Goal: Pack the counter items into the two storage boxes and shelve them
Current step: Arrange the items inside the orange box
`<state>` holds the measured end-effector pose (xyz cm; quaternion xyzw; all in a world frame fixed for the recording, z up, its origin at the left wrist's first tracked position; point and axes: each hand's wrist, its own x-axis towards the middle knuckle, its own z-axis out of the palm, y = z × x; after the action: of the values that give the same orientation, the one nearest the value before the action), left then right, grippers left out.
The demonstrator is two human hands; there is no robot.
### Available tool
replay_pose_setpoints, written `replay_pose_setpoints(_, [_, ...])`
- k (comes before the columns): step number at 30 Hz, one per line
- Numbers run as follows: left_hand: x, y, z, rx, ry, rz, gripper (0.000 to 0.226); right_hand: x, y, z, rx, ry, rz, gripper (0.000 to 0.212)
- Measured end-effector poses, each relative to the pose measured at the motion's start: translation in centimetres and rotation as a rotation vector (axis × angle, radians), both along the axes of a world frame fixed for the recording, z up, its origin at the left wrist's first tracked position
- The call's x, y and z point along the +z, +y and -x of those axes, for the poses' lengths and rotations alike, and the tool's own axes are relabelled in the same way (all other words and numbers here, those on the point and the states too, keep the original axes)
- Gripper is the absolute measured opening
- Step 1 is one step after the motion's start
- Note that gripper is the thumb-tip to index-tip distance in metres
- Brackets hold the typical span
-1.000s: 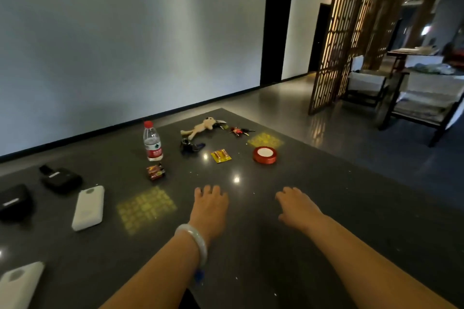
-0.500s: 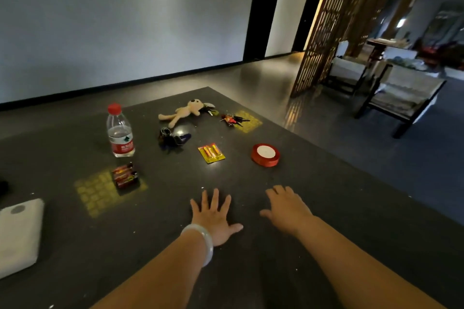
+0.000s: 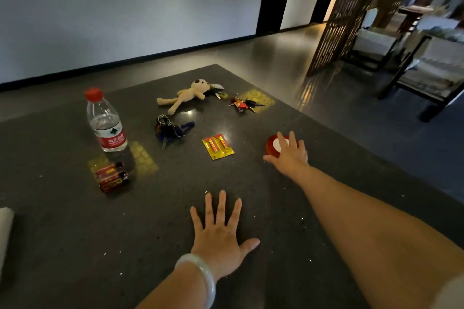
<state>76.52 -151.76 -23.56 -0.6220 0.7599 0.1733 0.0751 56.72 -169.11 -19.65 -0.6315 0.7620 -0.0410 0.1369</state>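
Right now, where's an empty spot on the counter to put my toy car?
Bare counter lies between the left hand and the red batteries. It is crowded farther back, around the water bottle, keys and plush toy.

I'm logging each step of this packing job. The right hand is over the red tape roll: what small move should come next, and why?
Probably close the fingers round the tape roll and lift it. The right hand already lies on top of it with fingers fairly straight, not yet gripping, while the left hand lies flat on the counter. No storage box is in view, so where it goes cannot be told.
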Motion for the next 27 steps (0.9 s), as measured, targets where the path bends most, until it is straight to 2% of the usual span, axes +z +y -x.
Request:
replay_pose_setpoints(4, [-0.4,-0.1,0.0,0.002,-0.01,-0.005,0.092,-2.6,0.1,0.7,0.032,-0.002,0.018,0.064])
replay_pose_setpoints(10, [-0.8,-0.3,0.0,0.003,-0.007,-0.007,0.093,-2.2,6.5,0.4,0.072,-0.025,0.114,0.056])
replay_pose_setpoints(16, [-0.5,-0.1,-0.1,0.007,-0.01,-0.003,0.092,-2.6,21.3,-0.9,0.091,-0.057,0.152,0.065])
replay_pose_setpoints(18, [-0.3,-0.2,-0.1,0.012,-0.019,-0.005,0.092,-2.5,24.0,-0.9,0.087,-0.044,0.152,0.072])
replay_pose_setpoints(23, [-0.4,-0.2,-0.1,0.008,-0.02,-0.006,0.093,-1.4,22.6,-1.6,-0.146,-0.266,0.086,0.109])
replay_pose_setpoints(27, [-0.2,-0.1,-0.2,0.014,-0.008,0.008,0.092,-2.2,23.5,-2.3,-0.191,-0.266,0.086,0.112])
